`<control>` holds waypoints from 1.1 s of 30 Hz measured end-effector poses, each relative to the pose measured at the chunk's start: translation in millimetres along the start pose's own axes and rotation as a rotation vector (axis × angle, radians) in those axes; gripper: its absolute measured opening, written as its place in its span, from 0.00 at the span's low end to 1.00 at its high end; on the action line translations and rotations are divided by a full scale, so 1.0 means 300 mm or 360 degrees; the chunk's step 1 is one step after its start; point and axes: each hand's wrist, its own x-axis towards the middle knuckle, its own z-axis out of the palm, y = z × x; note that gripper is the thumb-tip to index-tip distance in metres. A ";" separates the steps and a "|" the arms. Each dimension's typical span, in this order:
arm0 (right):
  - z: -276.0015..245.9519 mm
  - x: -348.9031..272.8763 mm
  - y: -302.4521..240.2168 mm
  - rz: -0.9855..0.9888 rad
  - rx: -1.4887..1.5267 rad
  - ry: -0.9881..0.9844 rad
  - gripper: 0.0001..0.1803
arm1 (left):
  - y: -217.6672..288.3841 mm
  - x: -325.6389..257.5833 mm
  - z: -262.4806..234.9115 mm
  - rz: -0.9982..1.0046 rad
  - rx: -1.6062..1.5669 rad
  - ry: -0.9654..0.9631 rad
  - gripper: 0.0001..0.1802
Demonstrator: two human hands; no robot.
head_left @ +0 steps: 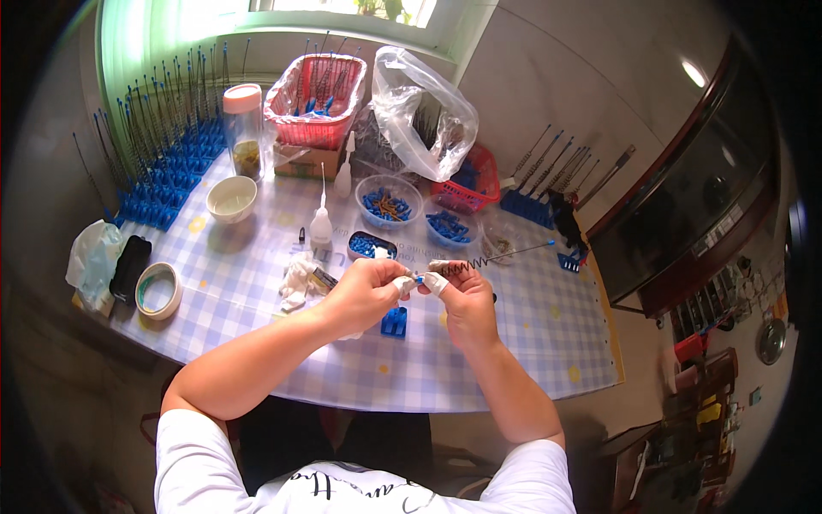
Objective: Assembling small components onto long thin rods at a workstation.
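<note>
Over the middle of the table my two hands meet, with white wraps on several fingertips. My right hand [465, 300] is closed on a dark coiled spring rod [467, 268], which slants up to the right and ends in a small blue tip [550, 243]. At the rod's near end, my left hand [370, 289] pinches a small blue piece [419, 280]; the fingers partly hide it. Just below the hands lies a slotted blue block [394, 322]. Beyond them is an oval tin [372, 246] of small blue parts.
Clear bowls of blue parts [388, 204] [451, 228] and a needle-tipped squeeze bottle [320, 227] stand farther back. Spring rods in blue stands [167, 188] line the far left. Red baskets [312, 128] and a plastic bag [425, 111] sit behind. A tape roll [159, 291] lies left.
</note>
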 end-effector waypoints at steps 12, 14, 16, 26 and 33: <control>-0.023 0.013 -0.041 -0.0042 -0.0250 0.0262 0.08 | 0.007 -0.010 0.011 0.0035 0.0102 0.0101 0.11; -0.062 0.040 -0.057 -0.0146 -0.0332 0.0280 0.07 | 0.001 -0.015 0.003 0.0274 0.0248 0.0261 0.13; -0.090 0.055 -0.077 -0.0167 -0.0422 0.0336 0.07 | 0.015 -0.022 -0.021 0.0305 0.0424 0.0221 0.15; -0.162 0.077 -0.101 -0.0157 -0.0644 0.0337 0.08 | 0.000 -0.040 -0.089 0.0473 0.1097 -0.0159 0.17; -0.142 0.070 -0.103 -0.0091 -0.0641 0.0331 0.09 | -0.008 -0.047 -0.090 0.0433 0.1166 -0.0348 0.17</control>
